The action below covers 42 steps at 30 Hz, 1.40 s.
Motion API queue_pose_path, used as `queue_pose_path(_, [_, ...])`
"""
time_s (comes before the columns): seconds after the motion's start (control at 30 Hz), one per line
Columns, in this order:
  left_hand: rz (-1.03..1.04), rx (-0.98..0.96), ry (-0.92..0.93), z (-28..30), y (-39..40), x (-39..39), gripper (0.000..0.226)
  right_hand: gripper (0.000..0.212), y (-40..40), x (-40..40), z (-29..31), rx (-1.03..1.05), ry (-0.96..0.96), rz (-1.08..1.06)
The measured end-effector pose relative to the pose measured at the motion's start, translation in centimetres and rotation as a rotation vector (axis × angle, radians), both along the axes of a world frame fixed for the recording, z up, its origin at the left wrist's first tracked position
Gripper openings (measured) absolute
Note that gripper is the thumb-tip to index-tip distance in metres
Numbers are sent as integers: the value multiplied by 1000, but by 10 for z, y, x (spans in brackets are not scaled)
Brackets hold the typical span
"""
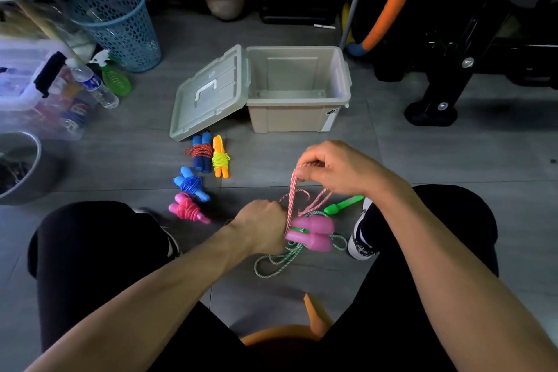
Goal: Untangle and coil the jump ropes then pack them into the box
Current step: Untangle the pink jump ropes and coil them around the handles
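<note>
Nearest the camera, an orange stool (314, 315) shows between the person's knees. Just past it, a green-and-white rope (273, 264) lies in loose loops on the grey tiled floor (120, 166), with its green handle (342, 205) resting beside a black-and-white shoe (360, 235).

The left hand (261, 225) has its fingers curled round the two pink handles (311, 232) of a jump rope, which it holds side by side above the green rope. The right hand (335, 167) is raised higher, thumb and fingers pinching the pink-and-white cord (291, 199), which runs taut from that pinch down to the handles; more loops of the same cord hang slack between the hands.

To the left on the floor lie four coiled ropes, each wound round its own handles: a pink bundle (188, 208) closest, a blue bundle (190, 184) just beyond it, then a dark-blue-handled bundle with red cord (201, 154) and an orange-handled bundle with yellow cord (220, 157) side by side.

Beyond these stands the beige storage box (297, 112), open, its lid (208, 93) leaning off its left edge onto the floor. Farther left are a green spray bottle (114, 77), a water bottle (95, 84) and a blue mesh basket (119, 24).
</note>
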<state>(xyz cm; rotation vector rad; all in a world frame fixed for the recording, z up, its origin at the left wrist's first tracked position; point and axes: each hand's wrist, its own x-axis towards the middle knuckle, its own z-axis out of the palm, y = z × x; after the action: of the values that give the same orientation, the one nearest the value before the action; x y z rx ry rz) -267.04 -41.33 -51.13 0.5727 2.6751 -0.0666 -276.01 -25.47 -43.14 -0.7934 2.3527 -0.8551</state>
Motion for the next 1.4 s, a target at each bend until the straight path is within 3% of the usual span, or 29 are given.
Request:
queue_pose_path(0.1, [-46, 132, 87, 1, -5, 0, 18, 12, 7, -28, -12, 48, 5, 5])
queue_pose_path(0.2, [-64, 370, 255, 2, -16, -1, 26, 9, 14, -51, -21, 51, -53, -14])
queue_pose_path(0.3, [71, 622, 377, 6, -21, -5, 19, 9, 18, -61, -31, -12, -120, -50])
queue_pose_path(0.4, [365, 772, 459, 10, -23, -8, 22, 21, 20, -63, -42, -60, -140, -94])
queue_pose_path(0.47, [585, 896, 410, 17, -22, -9, 34, 24, 24, -64, -49, -93, -160, -138])
queue_pose_path(0.57, [699, 1120, 337, 26, -18, -10, 48, 19, 29, -62, -56, -116, -188, -169])
queue_pose_path(0.7, [807, 1256, 350, 36, -12, -15, 20, 22, 33, -53, -64, -103, -197, -179])
queue_pose_path(0.83, [1075, 1373, 313, 42, -19, -25, 28, 25, 33, -44, -63, -5, -172, -133])
queue_pose_path(0.93, [1256, 1329, 272, 39, -27, -32, 32, 24, 22, -30, -62, 73, -146, -70])
queue_pose_path(1.1, [1294, 929, 370, 28, -43, -37, 54, 26, -11, 15, -53, 183, -85, 148])
queue_pose_path(1.23, [1099, 605, 425, 7, -47, -36, 54, 24, -28, 38, -31, 126, -4, 249])
queue_pose_path(1.4, [846, 368, 329, 2, -37, -27, 60, 26, -19, 19, -19, 75, 75, 148])
